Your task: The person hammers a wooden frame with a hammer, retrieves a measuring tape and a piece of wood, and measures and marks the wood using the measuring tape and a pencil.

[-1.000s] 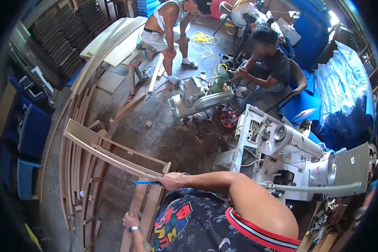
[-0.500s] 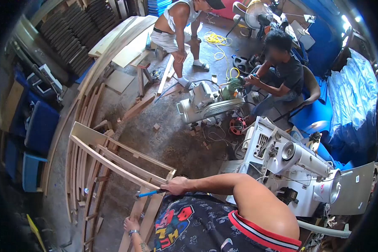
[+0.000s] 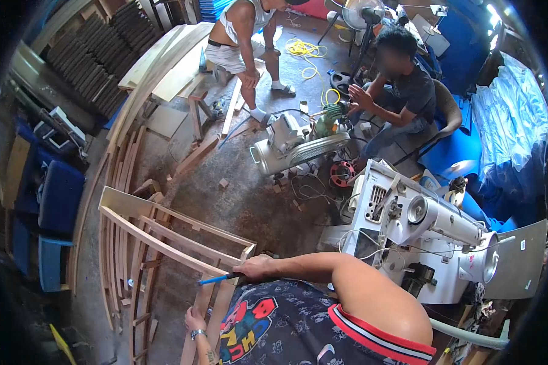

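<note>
My right hand is closed around a slim blue stick-like tool with a black end. It is beside the near end of a curved wooden frame made of long pale slats with a panel at the far end. Whether the hand also touches the frame, I cannot tell. My left hand, below a wristwatch, has its fingers curled at the edge of a wooden board running down beside my body. My patterned shirt hides part of that board.
Ladder-like curved wood pieces lie left of the frame. Ahead stands a metal machine with a belt; a seated co-worker and a standing person are near it. White sewing machines stand at right. Wood scraps dot the floor.
The view has shifted slightly. The seated co-worker's hands have come up and together, away from the machine. My right hand stays by the frame; my left hand remains at the board.
</note>
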Motion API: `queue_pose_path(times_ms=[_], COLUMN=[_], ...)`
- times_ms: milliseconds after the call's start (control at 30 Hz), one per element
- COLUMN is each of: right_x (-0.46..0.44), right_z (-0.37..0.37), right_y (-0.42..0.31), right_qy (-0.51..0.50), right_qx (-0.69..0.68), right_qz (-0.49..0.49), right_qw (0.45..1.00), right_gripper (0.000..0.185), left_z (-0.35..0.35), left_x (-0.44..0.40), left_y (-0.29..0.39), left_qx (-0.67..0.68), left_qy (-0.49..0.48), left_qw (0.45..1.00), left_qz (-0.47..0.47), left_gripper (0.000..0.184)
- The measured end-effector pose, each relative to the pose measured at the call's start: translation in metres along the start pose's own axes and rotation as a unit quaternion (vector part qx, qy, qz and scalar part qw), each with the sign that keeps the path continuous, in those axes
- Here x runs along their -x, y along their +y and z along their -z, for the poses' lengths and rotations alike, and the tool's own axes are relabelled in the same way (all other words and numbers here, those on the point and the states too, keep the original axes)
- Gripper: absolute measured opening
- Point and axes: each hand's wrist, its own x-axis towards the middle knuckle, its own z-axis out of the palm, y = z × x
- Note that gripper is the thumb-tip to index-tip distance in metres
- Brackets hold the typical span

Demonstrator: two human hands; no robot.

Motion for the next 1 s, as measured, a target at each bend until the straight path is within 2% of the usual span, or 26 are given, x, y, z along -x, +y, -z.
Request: queue_pose_path(times_ms=[33, 133, 167, 267, 300, 367, 400, 433, 500, 533, 700, 833, 933, 1000], right_x=[-0.009, -0.033, -0.043, -0.064, -0.069, -0.072, -0.069, -0.061, -0.049, -0.049, -0.048, -0.046, -0.045, -0.048], right_z=[-0.003, -0.027, -0.037, -0.051, -0.06, -0.063, -0.059, -0.046, -0.025, -0.025, -0.028, -0.019, -0.014, -0.014], right_y=[-0.003, -0.015, -0.011, -0.01, -0.018, -0.021, -0.026, -0.037, -0.052, -0.052, -0.053, -0.054, -0.055, -0.05], right_qy=[0.019, 0.049, 0.048, 0.046, 0.053, 0.068, 0.064, 0.024, -0.052, -0.052, -0.07, -0.087, -0.095, -0.13], right_qx=[-0.014, -0.043, -0.054, -0.075, -0.131, -0.24, -0.241, -0.308, -0.435, -0.437, -0.518, -0.555, -0.554, -0.585], right_qz=[-0.011, -0.035, -0.028, -0.012, 0.001, 0.029, 0.029, -0.001, -0.06, -0.061, -0.069, -0.053, -0.036, -0.044], right_qw=[1.0, 0.997, 0.997, 0.996, 0.99, 0.968, 0.968, 0.951, 0.897, 0.896, 0.85, 0.826, 0.826, 0.799], right_gripper=[0.025, 0.023, 0.025, 0.029, 0.03, 0.032, 0.032, 0.033, 0.037, 0.037, 0.033, 0.033, 0.032, 0.033], left_z=[-0.005, -0.021, -0.024, -0.029, -0.025, -0.01, -0.002, 0.005, 0.02, 0.026, 0.039, 0.034, 0.035, 0.04], left_x=[-0.005, -0.015, -0.016, -0.02, -0.02, -0.024, -0.025, -0.027, -0.033, -0.035, -0.039, -0.053, -0.057, -0.055], left_y=[0.004, 0.007, 0.008, 0.015, 0.01, 0.026, 0.033, 0.039, 0.053, 0.059, 0.078, 0.076, 0.073, 0.077], left_qx=[0.001, 0.15, 0.15, 0.313, 0.313, 0.519, 0.61, 0.609, 0.627, 0.635, 0.639, 0.606, 0.541, 0.526], left_qy=[-0.002, 0.037, 0.037, 0.156, 0.154, 0.17, 0.175, 0.176, 0.168, 0.163, 0.169, 0.168, 0.228, 0.23], left_qw=[1.0, 0.985, 0.985, 0.936, 0.936, 0.835, 0.763, 0.763, 0.757, 0.754, 0.748, 0.776, 0.809, 0.819], left_qz=[-0.001, -0.074, -0.073, -0.04, -0.038, 0.069, 0.122, 0.125, 0.069, 0.041, 0.057, 0.051, 0.026, 0.002], left_gripper=[0.045, 0.047, 0.047, 0.046, 0.046, 0.044, 0.042, 0.042, 0.04, 0.039, 0.036, 0.035, 0.033, 0.034])
